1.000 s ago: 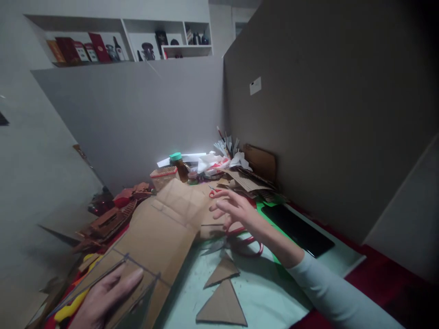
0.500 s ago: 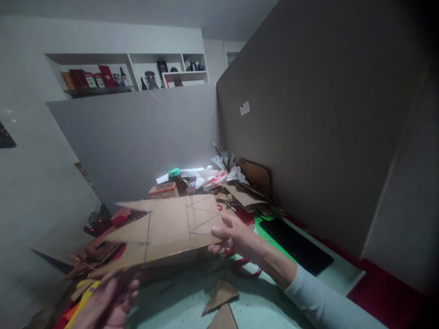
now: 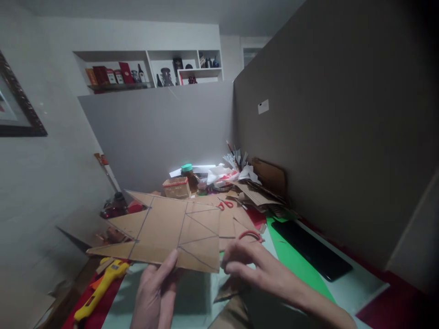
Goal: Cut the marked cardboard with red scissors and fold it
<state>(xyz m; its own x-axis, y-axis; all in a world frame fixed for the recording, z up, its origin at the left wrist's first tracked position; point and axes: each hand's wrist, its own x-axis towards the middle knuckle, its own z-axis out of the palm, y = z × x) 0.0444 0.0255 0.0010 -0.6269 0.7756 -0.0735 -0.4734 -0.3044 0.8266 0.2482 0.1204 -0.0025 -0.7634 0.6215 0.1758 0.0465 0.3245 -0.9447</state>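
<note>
I see the left hand (image 3: 158, 284) pinching the zigzag-cut cardboard (image 3: 163, 226), held up at its twelve o'clock; the right hand (image 3: 255, 265) curls, gripping what I can't tell; red-handled scissors (image 3: 252, 232) sit at its twelve, a yellow tool (image 3: 105, 284) at the left's nine.

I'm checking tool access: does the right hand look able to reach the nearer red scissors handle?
Likely yes: the right hand looks empty, and the red handle lies just beyond it, right of the held cardboard.
</note>
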